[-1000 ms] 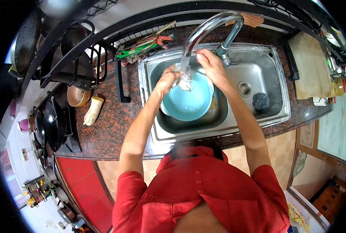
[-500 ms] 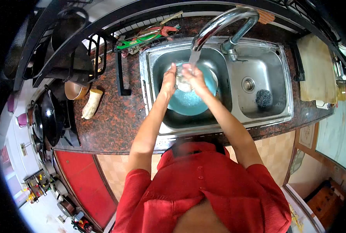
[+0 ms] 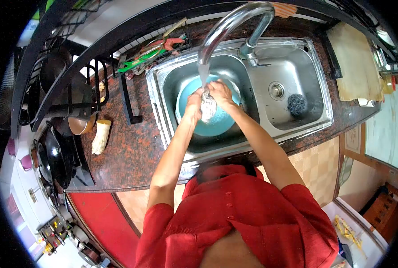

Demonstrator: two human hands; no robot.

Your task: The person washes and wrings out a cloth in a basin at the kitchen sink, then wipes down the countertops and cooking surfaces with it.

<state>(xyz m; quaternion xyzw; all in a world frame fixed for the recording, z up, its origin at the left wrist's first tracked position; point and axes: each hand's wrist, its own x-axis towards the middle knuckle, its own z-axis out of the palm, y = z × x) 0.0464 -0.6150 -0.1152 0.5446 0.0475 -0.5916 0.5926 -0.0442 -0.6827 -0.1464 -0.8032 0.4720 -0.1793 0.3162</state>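
Observation:
Under the running tap (image 3: 228, 20), my left hand (image 3: 194, 102) and my right hand (image 3: 220, 92) are closed together around a wet, whitish thing (image 3: 208, 110). Its kind is hard to make out through the water and between the fingers. Water falls from the spout onto it and the fingertips. Just below is a teal basin (image 3: 222, 128) with water in it. The basin sits in the left bowl of the steel sink (image 3: 248, 85).
A black scouring pad (image 3: 296, 105) lies in the right sink bowl. On the counter at left are a pale, elongated vegetable (image 3: 101, 137) and a brown bowl (image 3: 80, 125). A cutting board (image 3: 355, 67) is at right. Black rack bars (image 3: 129, 100) stand left of the sink.
The view has shifted, moving the sink leftward in the picture. My hands have come closer together around the whitish thing, which now hangs lower between them. Water keeps running.

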